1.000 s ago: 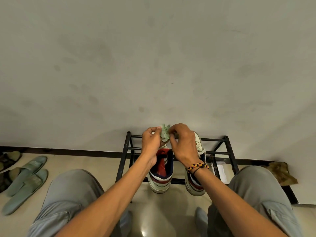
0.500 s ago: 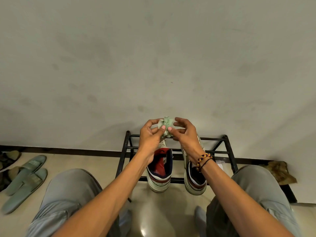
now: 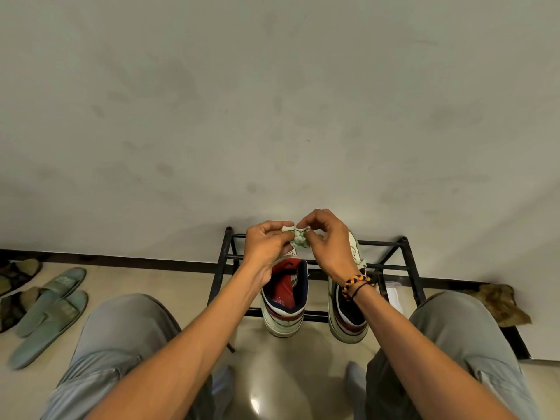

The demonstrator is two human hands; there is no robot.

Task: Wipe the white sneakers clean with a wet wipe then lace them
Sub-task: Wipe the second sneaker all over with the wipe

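A crumpled wet wipe is pinched between the left hand and right hand, each grip closed on it, apparently being pulled open for wiping. Below the wipe, two sneakers are parked on the rack.

Open air above and behind both hands, up along the bare wall. Below them, blocked by two sneakers side by side on the black rack, rails and corner posts fencing the sides. Narrow gap between the sneakers. Bare floor between the knees. Leftward, slippers on the floor; rightward, a crumpled brown rag.
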